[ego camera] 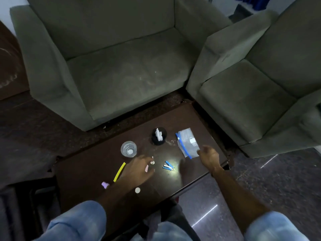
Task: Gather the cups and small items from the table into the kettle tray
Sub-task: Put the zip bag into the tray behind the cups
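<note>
On the dark wooden table [86, 171] stand a clear glass cup [128, 149] and a black cup holding white packets [159, 136]. A clear zip bag with a blue strip [186, 141] lies at the right. My right hand [209, 156] hovers at the bag's near corner, fingers loosely curled, holding nothing. My left hand [139, 166] reaches over small pinkish pieces [149, 165], fingers spread. Blue clips [168, 165] lie between the hands. A yellow stick [119, 171], a purple item [105, 184] and a white disc [137, 190] lie near my left forearm. No kettle tray is in view.
A green sofa [121, 70] stands behind the table and a green armchair [257, 87] at the right, close to the table's far corner. Tiled floor [278, 180] lies to the right. My knees in blue jeans [78, 221] are at the bottom.
</note>
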`<state>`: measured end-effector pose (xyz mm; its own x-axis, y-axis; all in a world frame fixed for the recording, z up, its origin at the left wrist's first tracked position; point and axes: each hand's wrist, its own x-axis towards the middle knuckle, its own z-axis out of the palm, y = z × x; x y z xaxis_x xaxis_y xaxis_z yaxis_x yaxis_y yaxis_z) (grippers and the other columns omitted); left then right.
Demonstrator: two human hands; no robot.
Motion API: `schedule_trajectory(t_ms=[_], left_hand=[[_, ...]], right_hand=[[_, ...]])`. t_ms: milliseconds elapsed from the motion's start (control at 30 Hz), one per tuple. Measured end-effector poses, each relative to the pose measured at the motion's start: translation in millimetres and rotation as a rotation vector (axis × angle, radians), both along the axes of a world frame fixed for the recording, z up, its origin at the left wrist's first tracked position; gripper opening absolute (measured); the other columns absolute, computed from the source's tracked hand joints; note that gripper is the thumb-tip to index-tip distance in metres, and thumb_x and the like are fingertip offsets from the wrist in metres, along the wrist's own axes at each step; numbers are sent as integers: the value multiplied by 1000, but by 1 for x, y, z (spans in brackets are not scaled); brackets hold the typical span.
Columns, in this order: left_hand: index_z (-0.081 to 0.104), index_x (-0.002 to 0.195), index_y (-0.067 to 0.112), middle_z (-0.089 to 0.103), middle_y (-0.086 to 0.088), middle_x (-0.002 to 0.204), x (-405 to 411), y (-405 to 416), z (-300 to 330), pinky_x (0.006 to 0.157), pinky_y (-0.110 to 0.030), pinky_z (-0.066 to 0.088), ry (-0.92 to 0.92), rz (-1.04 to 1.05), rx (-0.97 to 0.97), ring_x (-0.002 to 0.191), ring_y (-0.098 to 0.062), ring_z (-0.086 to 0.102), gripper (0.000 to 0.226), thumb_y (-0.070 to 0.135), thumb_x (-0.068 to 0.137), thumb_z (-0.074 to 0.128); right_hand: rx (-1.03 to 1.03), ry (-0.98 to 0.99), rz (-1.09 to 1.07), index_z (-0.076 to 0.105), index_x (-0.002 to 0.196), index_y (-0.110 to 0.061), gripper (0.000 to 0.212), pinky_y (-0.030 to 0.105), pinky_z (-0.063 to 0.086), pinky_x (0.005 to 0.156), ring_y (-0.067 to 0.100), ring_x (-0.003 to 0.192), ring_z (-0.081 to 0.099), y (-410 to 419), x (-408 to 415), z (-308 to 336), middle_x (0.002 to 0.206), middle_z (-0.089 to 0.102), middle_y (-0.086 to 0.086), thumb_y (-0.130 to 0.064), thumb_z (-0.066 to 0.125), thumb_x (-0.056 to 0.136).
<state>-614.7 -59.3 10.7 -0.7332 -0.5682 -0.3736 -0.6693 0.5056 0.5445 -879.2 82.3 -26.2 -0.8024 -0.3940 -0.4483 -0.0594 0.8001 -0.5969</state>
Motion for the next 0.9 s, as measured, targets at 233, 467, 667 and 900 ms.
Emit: schedule_trajectory(t_ms=[233,467,667,900], left_hand=[[63,121,26,62,7,120,-29,13,-32,99,-29,44,-54,109,76,116,-11,56,36,34,85,65],[63,120,26,62,6,116,-67,53,-64,93,-29,48,-60,147,243,100,-12,62,36,35,85,63],[63,122,22,61,3,124,-59,67,-74,102,-27,43,-65,188,268,116,-10,56,36,30,88,63],[58,126,27,61,7,124,-29,65,-44,99,-26,43,-93,268,254,115,-9,56,40,32,87,61]], right_hand=[[183,-164,-64,57,118,7,41,33,45,89,39,114,58,-22,-55,-84,122,61,27,-17,65,86],[386,-174,92,55,119,5,48,41,43,97,42,117,55,-27,-91,-146,125,58,29,-24,69,84],[507,-24,78,39,132,3,60,50,40,101,45,124,44,-43,-81,-175,133,47,28,-32,60,88],[299,-84,21,66,104,3,32,44,50,89,42,106,63,-43,-79,-138,109,66,29,-24,64,86]])
